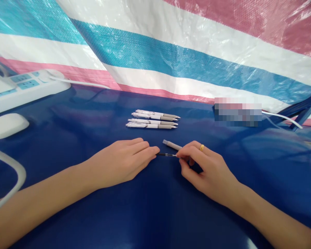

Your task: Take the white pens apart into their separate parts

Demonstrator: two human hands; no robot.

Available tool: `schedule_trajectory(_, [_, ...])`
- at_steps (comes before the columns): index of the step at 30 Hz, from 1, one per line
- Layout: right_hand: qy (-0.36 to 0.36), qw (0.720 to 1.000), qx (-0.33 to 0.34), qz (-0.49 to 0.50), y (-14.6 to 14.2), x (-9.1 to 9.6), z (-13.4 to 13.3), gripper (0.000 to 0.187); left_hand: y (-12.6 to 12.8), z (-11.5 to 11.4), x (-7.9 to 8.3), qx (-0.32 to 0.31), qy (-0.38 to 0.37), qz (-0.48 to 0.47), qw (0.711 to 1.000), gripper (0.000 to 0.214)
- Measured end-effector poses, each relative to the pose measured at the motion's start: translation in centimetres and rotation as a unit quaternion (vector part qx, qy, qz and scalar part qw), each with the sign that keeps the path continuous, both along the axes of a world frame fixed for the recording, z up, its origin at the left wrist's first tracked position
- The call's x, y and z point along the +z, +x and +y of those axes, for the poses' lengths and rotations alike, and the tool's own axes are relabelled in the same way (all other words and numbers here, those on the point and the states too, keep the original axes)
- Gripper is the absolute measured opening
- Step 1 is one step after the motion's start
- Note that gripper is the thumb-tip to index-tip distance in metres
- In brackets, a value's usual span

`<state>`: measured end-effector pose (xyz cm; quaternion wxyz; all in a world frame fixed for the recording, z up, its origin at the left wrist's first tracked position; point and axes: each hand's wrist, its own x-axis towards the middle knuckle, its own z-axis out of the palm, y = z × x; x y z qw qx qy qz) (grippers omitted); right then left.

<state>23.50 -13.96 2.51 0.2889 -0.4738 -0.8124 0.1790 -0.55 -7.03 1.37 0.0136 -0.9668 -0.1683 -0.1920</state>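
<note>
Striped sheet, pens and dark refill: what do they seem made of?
Striped sheet: apparently woven plastic, glossy; fine mesh grain, shiny creases.
Pens: probably hard plastic, with clear ends and smooth white barrels; grey grips could be rubber or plastic.
Refill: likely plastic, a slim dark tube; too small to tell its finish.

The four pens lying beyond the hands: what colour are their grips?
The grips are grey; the head view shows them best.

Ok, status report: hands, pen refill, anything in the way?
Right hand pinching pen refill's tip. Left hand at other end, grip hidden. Pen barrel close behind, partly hidden by right hand. Four pens farther back.
</note>
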Motion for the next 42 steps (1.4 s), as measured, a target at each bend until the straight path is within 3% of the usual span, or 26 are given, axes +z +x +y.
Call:
schedule_trajectory(6, [0.019,0.999,-0.025,0.008,0.1,0.3,-0.1,0.02,0.0,0.1,-0.2,0.0,0.01,-0.009,1.0,0.025])
schedule_trajectory(15, [0.031,0.999,0.016,0.014,0.2,-0.1,-0.2,0.018,0.1,-0.1,-0.2,-0.007,0.055,-0.004,0.998,0.023])
schedule_trajectory(27, [0.056,0.998,0.008,0.0,0.2,0.2,0.0,0.018,0.0,-0.2,-0.1,0.0,0.04,-0.005,0.999,0.024])
schedule_trajectory(36, [0.042,0.998,0.047,-0.003,0.2,-0.3,-0.1,0.018,0.0,-0.3,-0.3,-0.014,0.071,0.012,0.997,0.023])
schedule_trajectory(42, [0.035,0.996,0.082,0.018,0.3,-0.3,-0.5,0.017,0.0,-1.5,0.4,-0.027,0.114,0.029,0.993,0.033])
